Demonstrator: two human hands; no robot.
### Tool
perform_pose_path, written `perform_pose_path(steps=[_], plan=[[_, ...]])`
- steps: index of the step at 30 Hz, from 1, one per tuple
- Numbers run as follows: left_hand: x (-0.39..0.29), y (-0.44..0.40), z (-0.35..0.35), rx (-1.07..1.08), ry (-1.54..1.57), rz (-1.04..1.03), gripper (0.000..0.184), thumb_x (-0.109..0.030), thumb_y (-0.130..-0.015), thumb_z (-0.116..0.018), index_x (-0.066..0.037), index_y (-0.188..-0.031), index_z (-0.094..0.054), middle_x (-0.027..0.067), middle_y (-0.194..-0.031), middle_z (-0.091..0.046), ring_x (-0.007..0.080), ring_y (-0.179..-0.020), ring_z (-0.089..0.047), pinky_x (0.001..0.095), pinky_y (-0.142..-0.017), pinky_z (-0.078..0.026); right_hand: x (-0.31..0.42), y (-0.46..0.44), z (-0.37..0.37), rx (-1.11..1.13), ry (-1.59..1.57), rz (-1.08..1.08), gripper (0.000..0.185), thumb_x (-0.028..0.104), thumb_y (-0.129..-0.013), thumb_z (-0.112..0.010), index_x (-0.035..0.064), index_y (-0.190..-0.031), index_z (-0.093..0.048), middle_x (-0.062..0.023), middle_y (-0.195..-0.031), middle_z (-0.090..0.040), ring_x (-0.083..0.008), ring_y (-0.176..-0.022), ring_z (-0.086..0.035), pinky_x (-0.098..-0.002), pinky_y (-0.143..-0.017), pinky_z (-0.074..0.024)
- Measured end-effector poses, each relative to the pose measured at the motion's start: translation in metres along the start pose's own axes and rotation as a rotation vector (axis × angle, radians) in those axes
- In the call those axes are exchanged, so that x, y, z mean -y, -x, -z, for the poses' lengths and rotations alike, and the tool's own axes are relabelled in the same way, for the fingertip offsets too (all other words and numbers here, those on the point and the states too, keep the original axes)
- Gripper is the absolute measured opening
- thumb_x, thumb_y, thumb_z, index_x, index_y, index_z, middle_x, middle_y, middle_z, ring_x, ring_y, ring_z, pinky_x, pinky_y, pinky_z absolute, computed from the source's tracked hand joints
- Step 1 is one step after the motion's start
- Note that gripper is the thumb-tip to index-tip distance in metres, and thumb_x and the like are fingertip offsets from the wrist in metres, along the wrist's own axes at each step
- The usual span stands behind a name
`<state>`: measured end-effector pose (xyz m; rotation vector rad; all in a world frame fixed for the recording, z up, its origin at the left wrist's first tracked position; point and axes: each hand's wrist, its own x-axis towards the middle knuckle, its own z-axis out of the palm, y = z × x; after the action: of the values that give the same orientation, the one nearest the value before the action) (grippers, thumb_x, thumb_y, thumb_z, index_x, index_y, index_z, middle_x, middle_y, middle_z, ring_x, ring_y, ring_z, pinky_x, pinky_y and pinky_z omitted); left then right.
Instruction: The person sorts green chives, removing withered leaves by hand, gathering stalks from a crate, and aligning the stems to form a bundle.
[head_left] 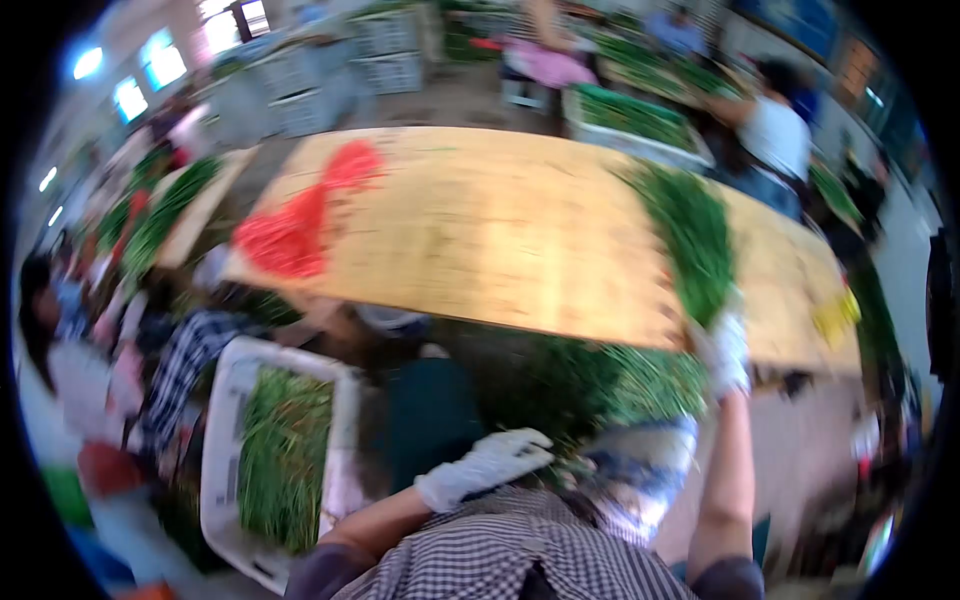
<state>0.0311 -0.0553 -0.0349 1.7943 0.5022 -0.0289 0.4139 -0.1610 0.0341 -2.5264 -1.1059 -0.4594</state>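
At the right part of the wooden table, my right hand [724, 348] in a white glove is closed on the lower end of a bunch of green chives [690, 235]. The long thin leaves lie on the tabletop and fan out away from me. My left hand [492, 464], also gloved in white, hovers over my lap with fingers stretched out and nothing visible in it. Red strips or ties [295, 235] are heaped on the left part of the wooden table [470, 240].
To my left stands a white crate [345, 420] holding more green stalks. Loose greens [600, 385] lie under the table's near edge. A yellow object [836, 316] sits at the right end. Other people work at tables beyond and to the left, near stacked crates [390, 72].
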Motion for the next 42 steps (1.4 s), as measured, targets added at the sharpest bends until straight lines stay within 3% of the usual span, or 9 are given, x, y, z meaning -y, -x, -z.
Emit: perform_pose_path(steps=[3,5,7,8,11,13,17,21,42], plan=[[0.011,-0.004,0.006,-0.433,-0.391,-0.281,0.042,-0.032,-0.087,-0.062,-0.007,-0.12,-0.056,0.0169,-0.111,-0.061,0.0327,-0.104,-0.057,0.0389,-0.093,-0.045,0.002,-0.002,0.003,0.067,-0.206,-0.046,0.088,0.021,-0.075,-0.067,-0.006,-0.143,-0.019,-0.0266,-0.144,-0.031,-0.0379,-0.132,-0.035,-0.0388,-0.11,-0.0286],[0.012,-0.004,0.03,-0.685,-0.59,-0.256,0.046,-0.03,-0.084,-0.063,-0.007,-0.123,-0.053,0.0128,-0.118,-0.057,0.0305,-0.114,-0.052,0.0414,-0.099,-0.04,-0.031,-0.001,-0.024,-0.093,-0.024,0.074,0.086,0.022,-0.078,-0.067,-0.0029,-0.145,-0.019,-0.0261,-0.147,-0.028,-0.0365,-0.135,-0.031,-0.0398,-0.111,-0.0272],[0.026,0.0,0.055,-0.886,-0.772,-0.288,0.049,-0.03,-0.081,-0.064,-0.008,-0.123,-0.053,0.0112,-0.122,-0.055,0.0299,-0.121,-0.047,0.0454,-0.103,-0.035,-0.021,-0.003,-0.016,-0.071,-0.076,0.018,0.086,0.024,-0.078,-0.068,-0.0005,-0.145,-0.018,-0.0262,-0.145,-0.03,-0.0402,-0.132,-0.034,-0.0404,-0.108,-0.0311],[0.03,0.006,0.066,-0.932,-0.851,-0.266,0.05,-0.03,-0.08,-0.065,-0.008,-0.123,-0.053,0.0108,-0.124,-0.053,0.0298,-0.123,-0.045,0.0476,-0.104,-0.033,-0.027,-0.003,-0.023,-0.166,0.048,0.078,0.079,0.021,-0.081,-0.065,0.0017,-0.144,-0.022,-0.0229,-0.143,-0.036,-0.0367,-0.124,-0.046,-0.043,-0.097,-0.043],[0.059,0.008,0.07,-0.97,-0.846,-0.154,0.052,-0.03,-0.078,-0.066,-0.008,-0.123,-0.053,0.0103,-0.126,-0.052,0.0306,-0.125,-0.043,0.05,-0.105,-0.029,-0.016,-0.001,-0.016,-0.078,0.052,-0.012,0.072,0.024,-0.087,-0.059,0.0028,-0.144,-0.023,-0.0199,-0.146,-0.031,-0.035,-0.132,-0.035,-0.0418,-0.105,-0.035],[0.061,0.009,0.075,-0.999,-0.809,-0.089,0.052,-0.031,-0.077,-0.068,-0.008,-0.122,-0.053,0.0089,-0.126,-0.051,0.0299,-0.125,-0.043,0.0506,-0.105,-0.029,0.001,0.004,0.001,-0.363,0.49,0.309,0.101,0.073,-0.075,-0.055,-0.0035,-0.137,-0.035,-0.0307,-0.117,-0.053,-0.0406,-0.092,-0.062,-0.0449,-0.066,-0.056],[0.068,-0.001,0.085,-1.022,-0.791,-0.093,0.051,-0.03,-0.078,-0.068,-0.009,-0.122,-0.053,0.0083,-0.126,-0.051,0.0288,-0.125,-0.043,0.0509,-0.106,-0.028,0.029,0.001,0.01,-0.078,0.451,-0.026,0.102,0.073,-0.075,-0.054,-0.0084,-0.134,-0.036,-0.0302,-0.114,-0.055,-0.0416,-0.089,-0.062,-0.0478,-0.068,-0.0546],[0.066,0.0,0.091,-0.995,-0.77,-0.054,0.048,-0.029,-0.08,-0.067,-0.009,-0.122,-0.053,0.0087,-0.127,-0.05,0.0284,-0.126,-0.042,0.051,-0.106,-0.028,0.039,0.001,0.015,-0.135,0.505,0.056,0.1,0.072,-0.076,-0.054,-0.009,-0.132,-0.037,-0.03,-0.11,-0.056,-0.0383,-0.076,-0.065,-0.0433,-0.058,-0.0547],[0.076,-0.002,0.089,-1.013,-0.761,-0.069,0.048,-0.03,-0.08,-0.065,-0.011,-0.123,-0.053,0.0083,-0.127,-0.05,0.0282,-0.126,-0.042,0.051,-0.107,-0.028,0.029,-0.001,0.005,-0.245,0.56,0.171,0.099,0.073,-0.076,-0.054,-0.0121,-0.125,-0.043,-0.0276,-0.098,-0.061,-0.0363,-0.066,-0.064,-0.0427,-0.051,-0.053]])
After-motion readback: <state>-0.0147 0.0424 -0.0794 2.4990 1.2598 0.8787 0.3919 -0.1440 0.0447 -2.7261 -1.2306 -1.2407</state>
